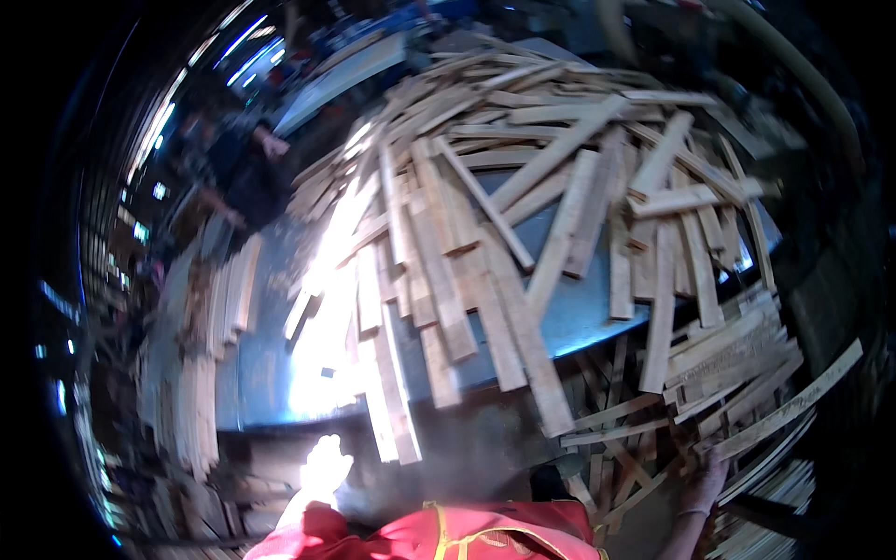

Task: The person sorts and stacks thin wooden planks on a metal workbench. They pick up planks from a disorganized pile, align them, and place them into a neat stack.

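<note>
A large heap of pale wooden slats [518, 196] lies criss-crossed on a blue-grey metal table [583, 317], and several slat ends stick out over its near edge. My left hand [325, 467] is raised just in front of that edge, washed out by bright light. Its fingers look apart and nothing shows in them. Low on the right, my right hand [709, 478] is closed on the near end of a wooden slat [793, 403]. This slat slants up and away to the right, above a stack of slats [733, 359] beside the table.
Neat rows of slats [233, 294] line the table's left side. Another person [245, 168] stands beyond the far left edge. More slats [761, 532] are piled at the lower right, and loose crossed pieces [625, 467] lie below the table edge. Strong glare covers the table's left middle.
</note>
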A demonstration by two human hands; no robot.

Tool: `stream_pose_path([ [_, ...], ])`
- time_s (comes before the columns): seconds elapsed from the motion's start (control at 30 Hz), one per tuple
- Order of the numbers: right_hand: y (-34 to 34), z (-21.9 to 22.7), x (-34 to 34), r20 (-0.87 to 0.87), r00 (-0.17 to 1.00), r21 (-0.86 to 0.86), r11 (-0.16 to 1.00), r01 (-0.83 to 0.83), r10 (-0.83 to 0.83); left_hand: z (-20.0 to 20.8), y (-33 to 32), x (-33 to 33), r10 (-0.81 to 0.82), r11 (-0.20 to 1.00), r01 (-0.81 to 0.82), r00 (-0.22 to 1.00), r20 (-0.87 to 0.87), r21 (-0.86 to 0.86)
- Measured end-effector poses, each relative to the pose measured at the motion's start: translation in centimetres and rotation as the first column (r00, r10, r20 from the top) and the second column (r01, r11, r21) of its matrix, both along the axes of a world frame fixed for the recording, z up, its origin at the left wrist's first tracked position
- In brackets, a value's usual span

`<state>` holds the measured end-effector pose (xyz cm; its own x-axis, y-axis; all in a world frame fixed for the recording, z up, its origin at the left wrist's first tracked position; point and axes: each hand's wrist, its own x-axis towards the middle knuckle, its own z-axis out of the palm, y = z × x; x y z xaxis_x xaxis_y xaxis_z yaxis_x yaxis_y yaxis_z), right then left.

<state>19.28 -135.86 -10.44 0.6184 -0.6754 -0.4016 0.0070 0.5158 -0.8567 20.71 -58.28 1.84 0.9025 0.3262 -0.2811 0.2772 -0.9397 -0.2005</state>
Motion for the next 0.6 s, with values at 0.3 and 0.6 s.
stream_pose_path([
  [0.3,38.1,14.2,2.7,-0.038,0.653,0.166,0.65,-0.742,0.756,-2.3,3.8,-12.3,0.275,0.798,-0.353,0.934,-0.226,-0.489],
  [0.6,60.8,13.7,3.9,0.143,0.115,0.351,0.058,-0.935,0.983,-2.7,13.3,-18.7,0.48,0.565,-0.393,0.872,-0.098,-0.725],
])
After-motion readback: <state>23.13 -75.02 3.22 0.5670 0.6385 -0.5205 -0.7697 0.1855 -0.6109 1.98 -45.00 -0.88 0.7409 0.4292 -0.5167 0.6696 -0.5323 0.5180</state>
